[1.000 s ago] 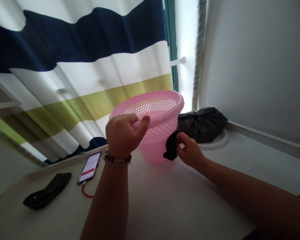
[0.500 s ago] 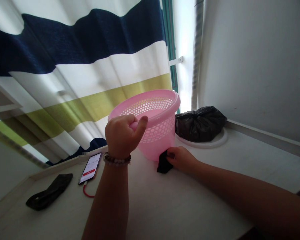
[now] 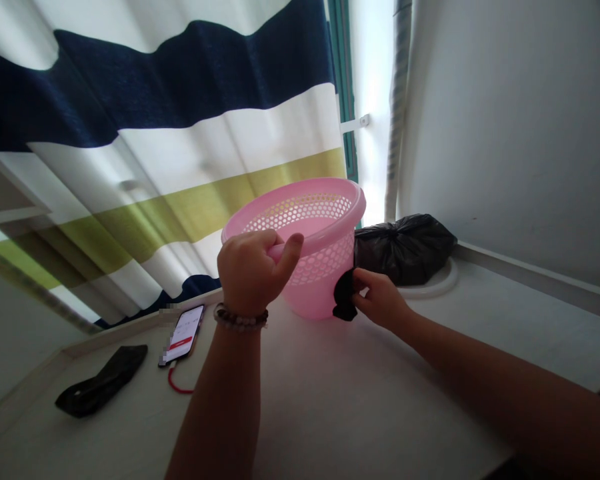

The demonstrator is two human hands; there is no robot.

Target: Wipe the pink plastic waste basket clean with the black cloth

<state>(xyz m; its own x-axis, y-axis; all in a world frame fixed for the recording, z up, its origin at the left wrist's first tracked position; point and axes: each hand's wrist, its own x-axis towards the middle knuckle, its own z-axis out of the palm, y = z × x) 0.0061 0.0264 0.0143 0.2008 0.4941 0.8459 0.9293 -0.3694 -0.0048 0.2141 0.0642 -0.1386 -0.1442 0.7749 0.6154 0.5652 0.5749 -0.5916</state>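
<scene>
A pink plastic basket (image 3: 310, 303) with a band of holes below its rim stands tilted on the white surface. My left hand (image 3: 253, 270), with beaded bracelets at the wrist, grips the near left part of the rim, thumb on the outside. A small black cloth (image 3: 345, 297) is pinched in the fingers of my right hand (image 3: 380, 299), against or very near the basket's lower right side. Where cloth and basket meet is partly hidden.
Behind the basket at the right, a black plastic bag (image 3: 410, 250) rests on a round white lid-like object (image 3: 437, 287). At the left lie a lit phone (image 3: 185, 333) with a red cable and a dark folded item (image 3: 103, 383). A striped curtain (image 3: 190, 80) hangs behind.
My right hand has moved up and slightly right along the basket's side with the black cloth. My left hand keeps its grip on the rim; the whole view has shifted slightly.
</scene>
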